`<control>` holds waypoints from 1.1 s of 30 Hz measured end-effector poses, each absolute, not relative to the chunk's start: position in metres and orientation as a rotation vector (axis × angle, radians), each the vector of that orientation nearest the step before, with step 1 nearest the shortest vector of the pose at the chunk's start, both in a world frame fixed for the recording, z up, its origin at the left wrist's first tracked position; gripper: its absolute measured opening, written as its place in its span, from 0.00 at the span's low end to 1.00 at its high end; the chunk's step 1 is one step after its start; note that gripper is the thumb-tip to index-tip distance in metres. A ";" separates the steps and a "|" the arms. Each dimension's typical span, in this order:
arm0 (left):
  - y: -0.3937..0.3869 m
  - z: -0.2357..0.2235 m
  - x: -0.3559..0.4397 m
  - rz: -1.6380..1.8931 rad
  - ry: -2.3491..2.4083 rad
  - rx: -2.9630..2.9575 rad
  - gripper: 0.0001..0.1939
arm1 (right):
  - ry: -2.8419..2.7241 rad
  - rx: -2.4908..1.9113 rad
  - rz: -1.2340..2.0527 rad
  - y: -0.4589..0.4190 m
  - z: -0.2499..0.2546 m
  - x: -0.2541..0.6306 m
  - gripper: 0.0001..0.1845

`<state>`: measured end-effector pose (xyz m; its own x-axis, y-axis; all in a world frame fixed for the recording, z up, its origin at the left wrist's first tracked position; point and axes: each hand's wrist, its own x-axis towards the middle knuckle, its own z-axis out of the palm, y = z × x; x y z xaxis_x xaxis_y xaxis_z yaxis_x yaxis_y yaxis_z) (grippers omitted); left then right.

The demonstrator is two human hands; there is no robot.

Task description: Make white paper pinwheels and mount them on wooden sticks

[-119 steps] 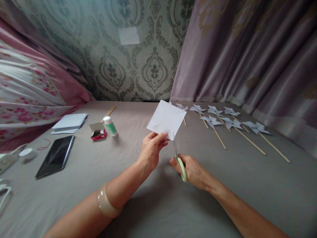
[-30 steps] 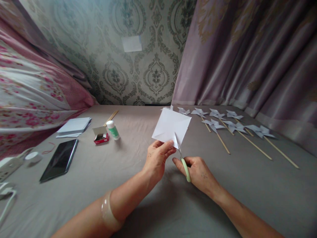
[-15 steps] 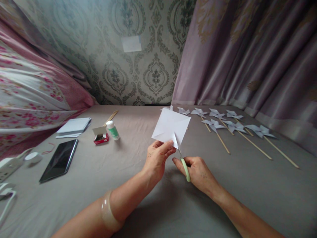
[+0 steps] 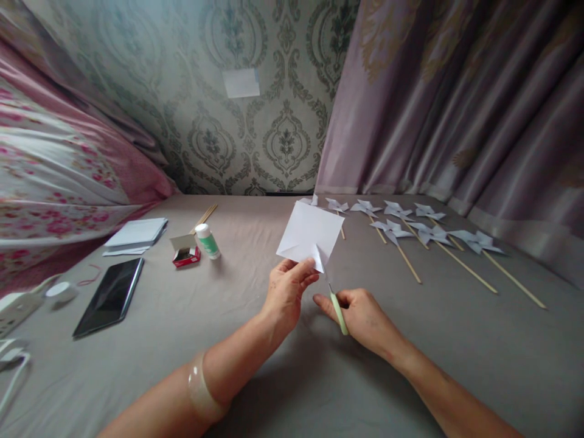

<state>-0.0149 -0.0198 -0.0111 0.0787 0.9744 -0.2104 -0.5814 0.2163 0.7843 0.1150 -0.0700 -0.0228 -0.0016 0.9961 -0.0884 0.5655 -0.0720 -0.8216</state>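
A square sheet of white paper (image 4: 311,228) is pinched at its lower corner by my left hand (image 4: 287,286), thumb in front. A slit runs in from that near corner, and a flap beside it stands slightly raised. My right hand (image 4: 360,313) grips a pair of scissors (image 4: 338,312) with pale green handles. The blades point up at the paper's lower right edge, by the slit; their exact contact with the paper is hard to see. A bangle (image 4: 204,389) circles my left forearm.
Several paper pinwheels on sticks (image 4: 433,234) lie at the back right. On the left are a paper stack (image 4: 137,234), a phone (image 4: 109,297), a small red box (image 4: 186,257), a white-and-green bottle (image 4: 208,241), thin sticks (image 4: 206,214) and a power strip (image 4: 17,309).
The scissors have drawn back down out of the slit, toward me. The paper and my left hand have shifted slightly left.
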 end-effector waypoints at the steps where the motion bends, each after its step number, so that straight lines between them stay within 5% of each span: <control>1: -0.017 -0.013 -0.016 1.289 0.841 0.588 0.12 | -1.669 -1.724 0.985 -0.069 -0.021 0.119 0.28; 5: -0.002 -0.020 -0.025 1.311 0.924 0.611 0.10 | -1.851 -1.896 1.046 -0.065 -0.013 0.153 0.30; 12: 0.008 -0.032 -0.037 0.994 1.134 1.026 0.07 | -1.855 -2.554 0.427 -0.060 0.002 0.215 0.28; 20: 0.025 -0.058 -0.049 0.923 1.279 1.509 0.11 | -1.777 -2.860 0.566 -0.053 0.002 0.230 0.35; 33: 0.016 -0.052 -0.046 0.753 1.456 1.937 0.07 | -1.833 -2.569 1.003 -0.058 -0.009 0.251 0.27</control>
<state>-0.0464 0.0160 -0.0518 0.2391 0.9671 0.0872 0.6300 -0.2228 0.7439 0.2506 -0.0580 -0.0093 0.2097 0.8014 -0.5602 0.9039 -0.3774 -0.2015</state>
